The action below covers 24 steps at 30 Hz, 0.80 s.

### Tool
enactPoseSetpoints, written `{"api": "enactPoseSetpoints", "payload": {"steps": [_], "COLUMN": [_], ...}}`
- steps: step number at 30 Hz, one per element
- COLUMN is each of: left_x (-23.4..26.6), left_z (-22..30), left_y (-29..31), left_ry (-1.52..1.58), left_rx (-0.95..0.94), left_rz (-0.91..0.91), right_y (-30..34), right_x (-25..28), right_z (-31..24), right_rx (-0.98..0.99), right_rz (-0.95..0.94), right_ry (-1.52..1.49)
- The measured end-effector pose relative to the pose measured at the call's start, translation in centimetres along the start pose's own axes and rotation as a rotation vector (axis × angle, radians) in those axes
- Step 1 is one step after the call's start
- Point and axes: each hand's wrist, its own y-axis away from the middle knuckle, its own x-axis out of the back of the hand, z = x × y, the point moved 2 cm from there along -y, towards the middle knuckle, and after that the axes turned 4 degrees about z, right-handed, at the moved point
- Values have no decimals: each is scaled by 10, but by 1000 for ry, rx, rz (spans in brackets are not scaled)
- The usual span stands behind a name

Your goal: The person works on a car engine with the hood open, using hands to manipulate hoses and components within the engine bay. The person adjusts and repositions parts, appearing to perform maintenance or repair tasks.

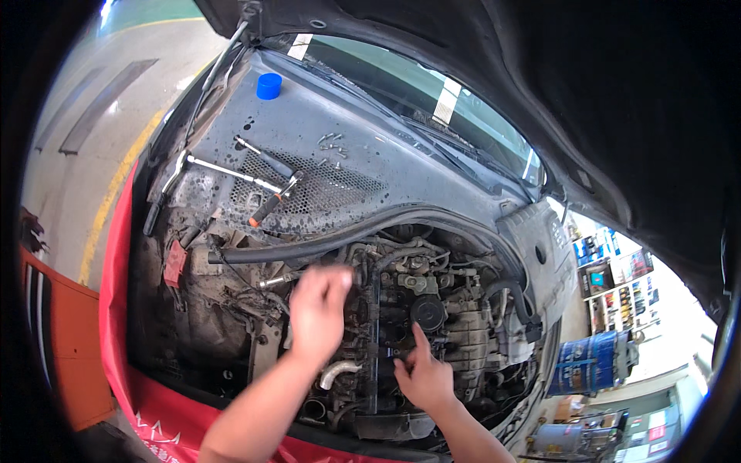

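Note:
Over the open engine bay, my left hand (318, 312) hovers above the engine's left part, smeared by motion with its fingers bent. Whether it holds anything is unclear. My right hand (426, 376) is at the middle of the engine (467, 336), index finger stretched toward a round black cap (428, 312) and thumb apart. Nothing shows between those fingers. A metal bar end (279, 279) lies left of my left hand. Below that hand, a pale curved pipe (338, 373) sits on the engine.
On the grey cowl panel lie an orange-handled ratchet (272, 207), a black-handled ratchet (160, 202) with a long extension bar (231, 173), a black-gripped driver (268, 159), several bolts (333, 145) and a blue cap (268, 86). The raised hood (610, 92) overhangs the right; a red cover (120, 339) drapes the front edge.

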Motion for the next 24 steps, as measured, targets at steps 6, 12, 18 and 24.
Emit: {"api": "enactPoseSetpoints", "payload": {"steps": [6,12,18,24], "left_x": [-33,-61,-40,-27], "left_z": [-3,0,27,14], "left_y": [-223,-282,-170,22], "left_ry": [-878,-1149,-600,-670], "left_rx": [-389,-269,-597,-55], "left_rz": [-21,-218,-359,-614], "right_y": [86,111,90,25], "right_x": [9,0,9,19], "right_z": [41,63,77,83], "right_rx": [-147,-314,-235,-209], "right_rz": [62,72,313,323], "right_ry": [-109,-188,-153,-144]}}
